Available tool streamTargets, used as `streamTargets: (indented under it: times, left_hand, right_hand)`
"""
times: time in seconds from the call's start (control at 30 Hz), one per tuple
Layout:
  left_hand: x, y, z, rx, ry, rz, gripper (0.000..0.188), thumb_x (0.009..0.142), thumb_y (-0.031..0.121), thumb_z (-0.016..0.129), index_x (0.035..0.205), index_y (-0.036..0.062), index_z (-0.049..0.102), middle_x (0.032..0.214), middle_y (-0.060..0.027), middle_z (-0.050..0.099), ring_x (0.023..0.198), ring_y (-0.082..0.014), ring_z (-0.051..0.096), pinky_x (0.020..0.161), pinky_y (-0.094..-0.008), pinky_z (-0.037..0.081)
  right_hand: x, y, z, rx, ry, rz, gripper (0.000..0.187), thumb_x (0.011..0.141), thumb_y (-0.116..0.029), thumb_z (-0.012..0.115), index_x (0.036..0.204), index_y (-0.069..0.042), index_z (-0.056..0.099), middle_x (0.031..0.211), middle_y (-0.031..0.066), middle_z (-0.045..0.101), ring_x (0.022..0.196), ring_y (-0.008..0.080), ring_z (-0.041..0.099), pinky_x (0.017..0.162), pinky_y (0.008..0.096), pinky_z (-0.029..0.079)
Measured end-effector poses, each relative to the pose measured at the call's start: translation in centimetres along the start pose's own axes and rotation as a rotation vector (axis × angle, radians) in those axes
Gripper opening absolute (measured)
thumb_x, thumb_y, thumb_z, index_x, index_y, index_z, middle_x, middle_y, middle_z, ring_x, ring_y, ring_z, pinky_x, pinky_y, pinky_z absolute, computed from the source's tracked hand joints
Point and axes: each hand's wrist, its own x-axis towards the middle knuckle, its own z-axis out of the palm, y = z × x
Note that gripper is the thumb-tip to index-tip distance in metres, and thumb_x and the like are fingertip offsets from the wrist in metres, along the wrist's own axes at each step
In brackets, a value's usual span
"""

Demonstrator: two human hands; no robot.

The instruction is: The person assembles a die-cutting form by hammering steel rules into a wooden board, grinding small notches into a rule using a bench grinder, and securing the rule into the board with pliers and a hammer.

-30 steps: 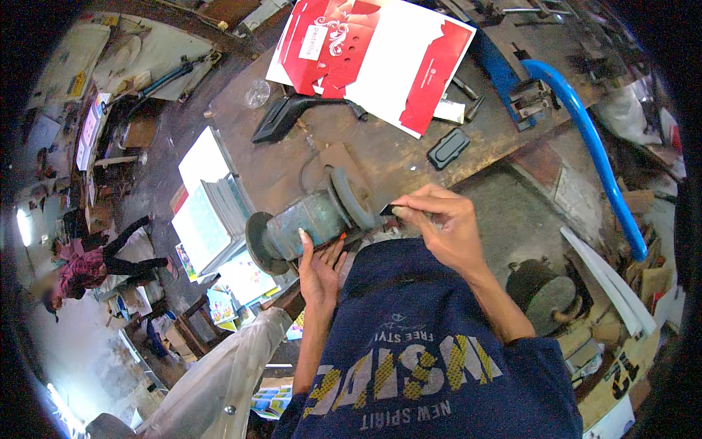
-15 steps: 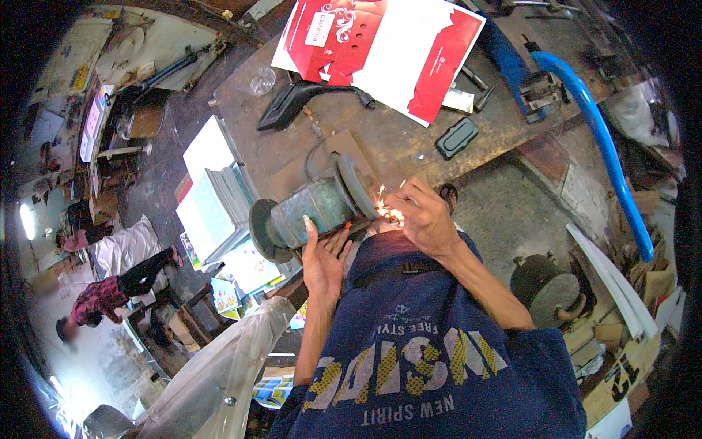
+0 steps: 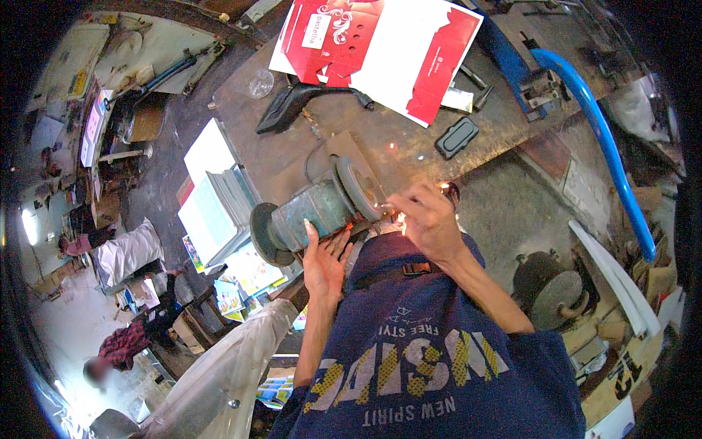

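Observation:
A green-grey bench grinder [image 3: 311, 214] stands at the table's near side, a wheel on each end. My left hand [image 3: 324, 267] lies along the near side of its motor body, fingers stretched out, thumb up against the housing. At the right-hand grinding wheel [image 3: 358, 189], my right hand [image 3: 430, 225] is closed in a pinch. What it pinches is too small and too bright to make out. Orange sparks [image 3: 400, 219] fly between the fingers and the wheel's edge, and a few glints show farther off.
Beyond the grinder lie a black mirror-like part [image 3: 281, 110], a red and white printed sheet [image 3: 398, 51] and a dark oblong case [image 3: 457, 137]. Stacked printed sheets [image 3: 216, 208] stand left. A blue tube [image 3: 599, 132] curves down at right. Another person [image 3: 124, 345] is far left.
The sparks have thinned near the wheel and scattered wider. My right hand has shifted slightly; the left stays on the grinder. The person at far left has moved lower in view.

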Motion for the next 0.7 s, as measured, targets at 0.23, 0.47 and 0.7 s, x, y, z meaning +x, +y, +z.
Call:
streamTargets:
  times: [0.23,0.47,0.7]
  left_hand:
    - [-0.3,0.0,0.3,0.021,0.018,0.014,0.085,0.09,0.06,0.059,0.138,-0.005,0.035,0.137,-0.0245,0.048,0.127,-0.0321,0.049,0.107,-0.0419,0.037]
    - [-0.5,0.3,0.6,0.032,0.009,0.025,0.086,0.09,0.06,0.06,0.139,-0.0054,0.034,0.14,-0.0254,0.045,0.128,-0.0339,0.048,0.107,-0.0424,0.036]
    - [-0.5,0.2,0.5,0.047,0.004,0.031,0.084,0.091,0.061,0.058,0.14,-0.0035,0.035,0.139,-0.0243,0.046,0.13,-0.0328,0.046,0.109,-0.0423,0.034]
  right_hand:
    - [-1.1,-1.1,-1.6,0.014,0.012,0.166,0.033,0.072,0.008,0.066,0.103,-0.004,0.07,0.084,0.0114,0.061,0.079,0.0289,0.061,0.068,0.0382,0.05]
    - [-2.1,-2.2,-0.5,-0.066,-0.174,0.155,0.03,0.074,0.003,0.061,0.103,0.002,0.065,0.088,0.0148,0.059,0.086,0.0325,0.061,0.075,0.0406,0.052]
    - [-1.9,-3.2,0.9,-0.053,-0.137,0.1,0.027,0.074,0.002,0.06,0.101,0.004,0.063,0.09,0.0158,0.058,0.084,0.0337,0.06,0.075,0.0427,0.052]
